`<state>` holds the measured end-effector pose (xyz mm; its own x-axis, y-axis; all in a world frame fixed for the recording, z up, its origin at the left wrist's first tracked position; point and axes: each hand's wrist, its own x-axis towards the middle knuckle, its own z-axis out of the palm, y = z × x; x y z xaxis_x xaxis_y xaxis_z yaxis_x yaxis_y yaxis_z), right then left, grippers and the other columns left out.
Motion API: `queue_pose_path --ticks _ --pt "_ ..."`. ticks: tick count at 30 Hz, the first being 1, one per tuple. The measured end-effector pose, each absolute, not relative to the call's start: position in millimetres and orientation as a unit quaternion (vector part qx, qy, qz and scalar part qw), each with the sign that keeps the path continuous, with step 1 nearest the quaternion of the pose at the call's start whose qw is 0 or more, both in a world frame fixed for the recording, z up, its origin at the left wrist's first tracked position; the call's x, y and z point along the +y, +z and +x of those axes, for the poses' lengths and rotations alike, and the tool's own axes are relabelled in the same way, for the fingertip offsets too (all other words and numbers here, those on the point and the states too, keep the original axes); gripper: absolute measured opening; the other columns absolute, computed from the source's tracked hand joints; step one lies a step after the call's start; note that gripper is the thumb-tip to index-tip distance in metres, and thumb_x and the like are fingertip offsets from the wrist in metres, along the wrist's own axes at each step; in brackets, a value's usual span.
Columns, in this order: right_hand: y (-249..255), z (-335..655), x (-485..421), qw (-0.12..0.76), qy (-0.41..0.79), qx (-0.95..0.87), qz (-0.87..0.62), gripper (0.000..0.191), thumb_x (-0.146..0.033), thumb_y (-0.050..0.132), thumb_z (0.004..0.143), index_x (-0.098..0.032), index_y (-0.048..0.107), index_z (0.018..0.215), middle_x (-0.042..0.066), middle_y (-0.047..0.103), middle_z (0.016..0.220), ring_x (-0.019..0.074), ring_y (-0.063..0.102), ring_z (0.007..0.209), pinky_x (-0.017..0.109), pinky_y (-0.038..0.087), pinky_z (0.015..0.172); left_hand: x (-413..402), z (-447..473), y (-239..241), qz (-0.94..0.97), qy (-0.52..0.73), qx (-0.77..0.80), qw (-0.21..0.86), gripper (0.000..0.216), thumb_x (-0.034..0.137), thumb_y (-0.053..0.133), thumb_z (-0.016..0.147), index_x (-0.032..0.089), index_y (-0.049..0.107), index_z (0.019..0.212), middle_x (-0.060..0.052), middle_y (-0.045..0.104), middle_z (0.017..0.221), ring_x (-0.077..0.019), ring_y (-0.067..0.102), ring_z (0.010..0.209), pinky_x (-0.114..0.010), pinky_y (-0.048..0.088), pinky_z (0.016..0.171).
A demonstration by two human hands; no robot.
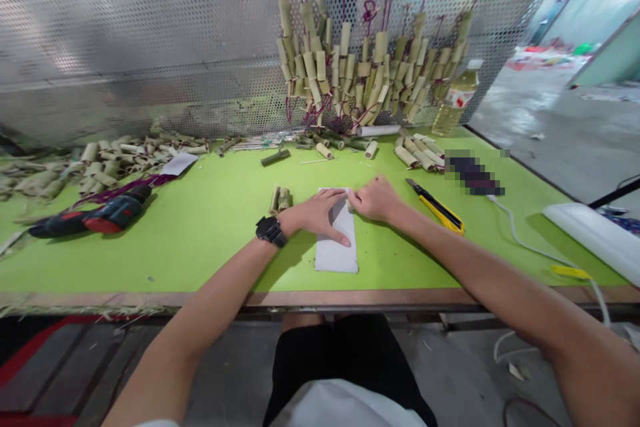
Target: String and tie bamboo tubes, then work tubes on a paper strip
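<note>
A folded white sheet of paper (pixel 337 250) lies on the green table (pixel 210 227) in front of me. My left hand (pixel 317 213), with a black watch on the wrist, lies flat on the paper, fingers stretched out. My right hand (pixel 376 199) rests at the paper's top right corner with its fingers curled and pinching the edge. Two short bamboo pieces (pixel 281 199) lie just left of my left hand. A yellow utility knife (pixel 436 205) lies to the right of my right hand.
A cordless drill (pixel 95 212) lies at the left. Loose bamboo tubes (pixel 120 157) are piled at the back left and back right (pixel 417 152). Strung bamboo bundles (pixel 370 67) hang on the perforated metal wall. A bottle (pixel 456 100), a white cable (pixel 525 233) and a white object (pixel 595 237) sit at the right.
</note>
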<state>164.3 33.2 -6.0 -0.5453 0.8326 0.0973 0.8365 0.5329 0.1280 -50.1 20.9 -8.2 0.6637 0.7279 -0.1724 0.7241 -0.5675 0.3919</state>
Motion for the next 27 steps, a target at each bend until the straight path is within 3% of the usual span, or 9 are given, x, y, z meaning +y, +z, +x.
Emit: queue_pose_path --ticks 5,13,27 --pt "-10 164 41 0.02 -0.1 -0.861 -0.497 0.07 -0.036 0.026 0.11 -0.01 0.087 0.089 0.017 0.079 0.076 0.0224 0.06 0.065 0.042 0.032 0.085 20 -49 -7 0.885 0.006 0.411 0.22 0.147 0.098 0.073 0.06 0.015 0.026 0.172 -0.019 0.019 0.18 -0.0441 0.02 0.164 -0.053 0.019 0.134" --pt "-7 166 32 0.001 -0.076 -0.878 -0.472 0.068 -0.037 0.028 0.111 -0.013 0.085 0.081 0.015 0.078 0.072 0.0209 0.06 0.063 0.041 0.036 0.087 20 -51 -8 0.883 0.011 0.409 0.229 0.146 0.098 0.072 0.061 0.017 0.025 0.173 -0.017 0.019 0.18 -0.0438 0.02 0.164 -0.054 0.02 0.133" --pt "-3 159 30 -0.008 -0.082 -0.84 -0.537 0.068 -0.038 0.027 0.111 -0.012 0.087 0.093 0.017 0.081 0.082 0.0257 0.07 0.074 0.04 0.04 0.084 22 -51 -13 0.892 0.019 0.397 0.215 0.141 0.098 0.068 0.065 0.014 0.028 0.171 -0.019 0.02 0.18 -0.0422 0.019 0.165 -0.052 0.017 0.134"
